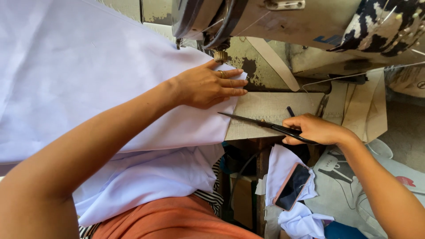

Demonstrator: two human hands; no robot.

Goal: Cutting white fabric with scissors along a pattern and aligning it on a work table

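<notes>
My left hand (208, 85) lies flat, fingers together, on the white fabric (79, 88) spread over the sewing table, near the cloth's right edge. A ring sits on one finger. My right hand (316, 129) grips the black handles of long scissors (261, 123), whose blades point left toward the fabric's edge just below my left hand. The blades look nearly closed and their tip reaches the cloth's edge. More white cloth hangs down over my lap.
A worn sewing machine (265, 17) stands at the top, with a pincushion (389, 26) on its right. Paper pattern pieces (365, 106) lie to the right. A phone (293, 186) rests on white scraps below the table edge, beside a grey bag (341, 186).
</notes>
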